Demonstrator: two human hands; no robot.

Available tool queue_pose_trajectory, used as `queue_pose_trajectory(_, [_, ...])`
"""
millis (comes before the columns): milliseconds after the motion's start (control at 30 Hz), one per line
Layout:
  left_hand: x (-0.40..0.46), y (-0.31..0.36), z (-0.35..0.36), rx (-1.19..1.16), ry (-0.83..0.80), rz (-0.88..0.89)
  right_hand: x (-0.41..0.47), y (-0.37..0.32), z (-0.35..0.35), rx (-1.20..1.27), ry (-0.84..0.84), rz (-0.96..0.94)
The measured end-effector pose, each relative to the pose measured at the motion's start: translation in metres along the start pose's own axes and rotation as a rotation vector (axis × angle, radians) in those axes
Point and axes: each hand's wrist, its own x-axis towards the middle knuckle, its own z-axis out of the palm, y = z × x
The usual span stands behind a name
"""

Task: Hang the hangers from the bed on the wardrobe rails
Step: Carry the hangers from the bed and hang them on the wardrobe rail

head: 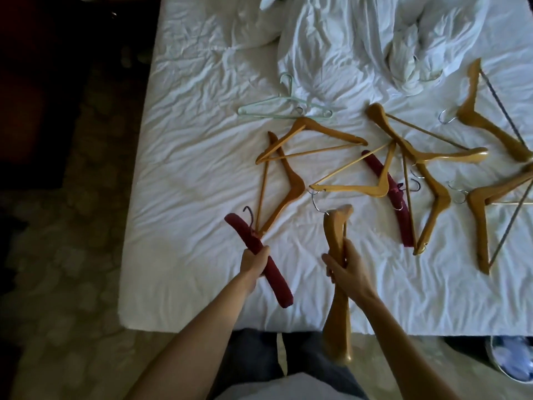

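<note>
My left hand (253,262) grips a red padded hanger (245,236) near its middle, low over the bed's front left part. My right hand (344,267) holds a wooden hanger (336,226) edge-on, its metal hook pointing away from me. Several more wooden hangers (314,140) lie scattered across the white bed (187,168). A second red padded hanger (399,203) lies under wooden ones at centre right. Pale green plastic hangers (277,106) lie farther back. No wardrobe rail is in view.
Crumpled white bedding (360,39) is heaped at the back of the bed. A dark patterned floor (72,226) runs along the left side. A blue and white object (510,359) sits on the floor at the lower right.
</note>
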Motion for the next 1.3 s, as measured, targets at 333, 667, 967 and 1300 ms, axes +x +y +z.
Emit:
queue_pose_trajectory(333, [-0.111,-0.057,-0.072,-0.172,0.089,0.21,-0.063,-0.072,0.052,-0.232,-0.315,-0.148])
queue_pose_trajectory(667, [-0.225,-0.194,-0.161,-0.706,0.513,0.189,-0.172,-0.129,0.203,-0.499,-0.762,-0.569])
queue_pose_trajectory(967, [-0.303,-0.345,-0.269,-1.129,0.859,0.204,-0.342,-0.137,0.381,-0.574,-1.129,-0.806])
queue_pose_trajectory(1300, [-0.356,-0.507,-0.46,-1.152,1.038,0.226,-0.534,-0.14,0.58,-0.719,-1.315,-0.918])
